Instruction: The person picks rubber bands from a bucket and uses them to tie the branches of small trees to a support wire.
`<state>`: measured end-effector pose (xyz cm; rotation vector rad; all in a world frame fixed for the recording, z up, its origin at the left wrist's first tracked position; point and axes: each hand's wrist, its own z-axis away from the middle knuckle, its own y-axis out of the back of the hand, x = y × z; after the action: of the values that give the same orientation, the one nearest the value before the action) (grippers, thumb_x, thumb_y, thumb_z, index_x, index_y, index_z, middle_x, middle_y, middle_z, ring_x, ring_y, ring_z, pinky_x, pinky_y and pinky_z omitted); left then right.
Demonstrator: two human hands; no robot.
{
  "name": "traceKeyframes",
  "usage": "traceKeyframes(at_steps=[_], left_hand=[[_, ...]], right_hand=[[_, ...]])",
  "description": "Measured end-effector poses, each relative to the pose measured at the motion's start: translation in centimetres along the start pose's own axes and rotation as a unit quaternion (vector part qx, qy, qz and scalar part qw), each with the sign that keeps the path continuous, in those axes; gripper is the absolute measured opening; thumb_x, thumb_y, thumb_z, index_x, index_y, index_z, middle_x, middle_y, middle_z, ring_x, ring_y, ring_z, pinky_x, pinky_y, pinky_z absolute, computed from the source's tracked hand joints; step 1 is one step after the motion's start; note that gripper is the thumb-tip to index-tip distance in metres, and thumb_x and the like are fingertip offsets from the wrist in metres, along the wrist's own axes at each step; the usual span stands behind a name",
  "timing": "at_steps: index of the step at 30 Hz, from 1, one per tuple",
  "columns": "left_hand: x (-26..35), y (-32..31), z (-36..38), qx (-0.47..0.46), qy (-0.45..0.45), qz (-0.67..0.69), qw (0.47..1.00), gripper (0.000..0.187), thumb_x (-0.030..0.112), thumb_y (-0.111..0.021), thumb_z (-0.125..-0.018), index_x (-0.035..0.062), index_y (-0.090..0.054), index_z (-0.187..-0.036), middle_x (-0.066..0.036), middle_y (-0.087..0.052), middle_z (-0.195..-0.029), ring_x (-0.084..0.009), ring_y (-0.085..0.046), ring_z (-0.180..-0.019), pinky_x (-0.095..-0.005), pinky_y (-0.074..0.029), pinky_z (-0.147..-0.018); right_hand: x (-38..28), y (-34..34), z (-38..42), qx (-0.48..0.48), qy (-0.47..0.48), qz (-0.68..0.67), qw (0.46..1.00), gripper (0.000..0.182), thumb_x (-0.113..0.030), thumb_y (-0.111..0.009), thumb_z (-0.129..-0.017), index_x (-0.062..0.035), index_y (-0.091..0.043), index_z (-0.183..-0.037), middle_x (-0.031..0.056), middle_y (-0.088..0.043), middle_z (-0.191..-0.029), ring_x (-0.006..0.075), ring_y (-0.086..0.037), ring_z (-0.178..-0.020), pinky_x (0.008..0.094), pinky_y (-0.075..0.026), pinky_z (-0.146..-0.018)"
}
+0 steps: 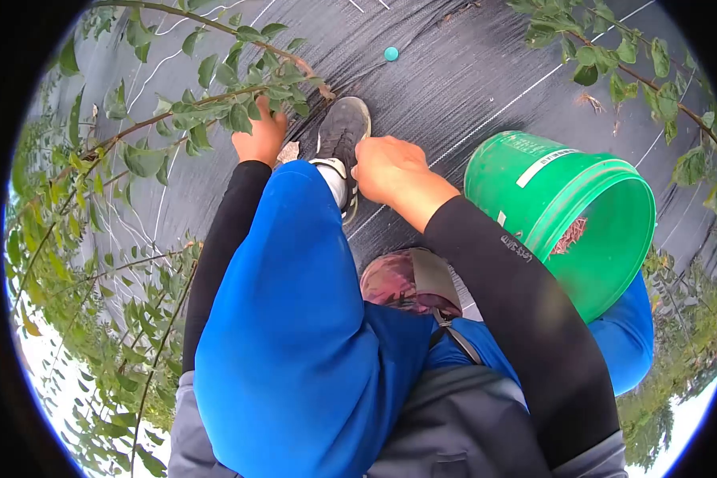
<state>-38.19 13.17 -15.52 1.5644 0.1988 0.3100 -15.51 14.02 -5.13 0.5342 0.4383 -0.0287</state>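
Observation:
My left hand [261, 137] is under the leafy branch [207, 99], to the left of my dark shoe [344, 131]. Its fingers look curled, but leaves cover part of them, and anything in them is hidden. Beside the shoe's right edge, my right hand [392, 170] is closed with the knuckles up; what it may hold does not show. Close to my right forearm, a green bucket [526, 179] lies tilted with its mouth towards me. Thin reddish-brown pieces [570, 236] lie inside it, too small to name.
Black woven ground fabric [430, 103] with white lines covers the ground. A small teal disc [391, 53] lies on it. Leafy branches reach in from the left and from the upper right [653, 84]. A pink patterned item [390, 280] sits beside my bent leg [287, 319].

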Motion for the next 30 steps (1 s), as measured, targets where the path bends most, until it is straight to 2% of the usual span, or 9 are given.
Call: traceKeyframes(at_steps=[2,6,12,14,20,24,26,28,30], left_hand=[[-0.5,0.4,-0.1,0.018,-0.075,-0.001,0.997,0.028,0.021,-0.057,-0.073,0.0105,-0.059,-0.099,-0.012,-0.062,-0.085,-0.0329,-0.060,-0.079,-0.0452,-0.049,-0.065],[-1.1,0.4,-0.1,0.019,-0.096,0.014,0.995,0.025,0.017,-0.056,-0.074,0.0101,-0.059,-0.098,-0.013,-0.061,-0.084,-0.0332,-0.059,-0.079,-0.0460,-0.048,-0.065],[-2.2,-1.2,-0.5,0.013,-0.114,0.063,0.991,0.018,0.016,-0.055,-0.076,0.0078,-0.058,-0.091,-0.016,-0.060,-0.084,-0.0354,-0.058,-0.080,-0.0453,-0.047,-0.068],[-2.1,-1.2,-0.9,-0.029,-0.102,0.089,0.990,0.021,0.015,-0.056,-0.075,0.0070,-0.057,-0.094,-0.017,-0.059,-0.086,-0.0368,-0.058,-0.080,-0.0462,-0.046,-0.069],[-1.5,-1.1,0.1,-0.067,-0.038,0.138,0.987,0.026,0.012,-0.057,-0.075,0.0033,-0.055,-0.099,-0.019,-0.059,-0.082,-0.0382,-0.057,-0.079,-0.0480,-0.044,-0.070],[-1.1,-1.1,1.0,-0.018,-0.076,0.147,0.986,0.021,0.009,-0.054,-0.078,0.0025,-0.055,-0.098,-0.017,-0.060,-0.081,-0.0365,-0.059,-0.077,-0.0463,-0.045,-0.069],[0.4,0.6,1.4,-0.075,0.034,0.260,0.962,0.017,0.007,-0.050,-0.082,0.0020,-0.057,-0.096,-0.016,-0.062,-0.080,-0.0342,-0.061,-0.074,-0.0443,-0.046,-0.069],[0.8,0.7,1.7,-0.085,0.054,0.264,0.959,0.016,0.007,-0.045,-0.085,0.0012,-0.057,-0.094,-0.015,-0.063,-0.079,-0.0322,-0.062,-0.071,-0.0429,-0.046,-0.068],[0.6,0.0,1.9,-0.059,0.054,0.305,0.949,0.018,0.008,-0.043,-0.086,0.0010,-0.057,-0.095,-0.016,-0.063,-0.078,-0.0339,-0.061,-0.073,-0.0433,-0.046,-0.068]], right_hand=[[-1.1,-0.1,-1.2,-0.004,-0.017,-0.023,1.000,0.026,-0.025,-0.056,-0.083,-0.0066,-0.065,-0.099,0.0160,-0.064,-0.098,0.0313,-0.060,-0.096,0.0410,-0.047,-0.081],[-2.6,-0.5,-3.7,0.035,-0.028,-0.111,0.993,0.030,-0.028,-0.056,-0.083,-0.0096,-0.063,-0.105,0.0145,-0.062,-0.107,0.0296,-0.056,-0.104,0.0397,-0.044,-0.087],[-4.2,-1.4,-7.7,0.043,-0.014,-0.234,0.971,0.032,-0.020,-0.057,-0.081,-0.0091,-0.060,-0.111,0.0149,-0.059,-0.113,0.0292,-0.054,-0.108,0.0373,-0.042,-0.091],[-4.7,-1.8,-8.4,0.072,-0.009,-0.255,0.964,0.026,-0.011,-0.058,-0.077,-0.0044,-0.065,-0.101,0.0179,-0.061,-0.107,0.0320,-0.057,-0.104,0.0382,-0.047,-0.087],[-4.9,-2.4,-10.6,0.066,-0.012,-0.286,0.956,0.028,-0.012,-0.059,-0.077,-0.0039,-0.063,-0.104,0.0182,-0.059,-0.111,0.0328,-0.055,-0.107,0.0398,-0.045,-0.089],[-5.4,-2.7,-11.9,0.117,-0.008,-0.315,0.942,0.030,-0.012,-0.053,-0.082,-0.0088,-0.061,-0.111,0.0174,-0.060,-0.109,0.0285,-0.057,-0.104,0.0347,-0.044,-0.088],[-5.6,-2.9,-12.6,0.113,0.006,-0.312,0.943,0.029,-0.012,-0.052,-0.082,-0.0078,-0.061,-0.110,0.0177,-0.061,-0.107,0.0282,-0.058,-0.101,0.0346,-0.045,-0.086],[-5.8,-2.9,-13.0,0.084,-0.030,-0.365,0.927,0.031,-0.017,-0.059,-0.079,-0.0121,-0.061,-0.110,0.0127,-0.058,-0.116,0.0279,-0.053,-0.111,0.0354,-0.045,-0.090],[-6.0,-4.0,-14.1,0.131,-0.033,-0.363,0.922,0.027,-0.017,-0.059,-0.079,-0.0121,-0.063,-0.105,0.0134,-0.059,-0.113,0.0284,-0.055,-0.108,0.0359,-0.045,-0.088]])
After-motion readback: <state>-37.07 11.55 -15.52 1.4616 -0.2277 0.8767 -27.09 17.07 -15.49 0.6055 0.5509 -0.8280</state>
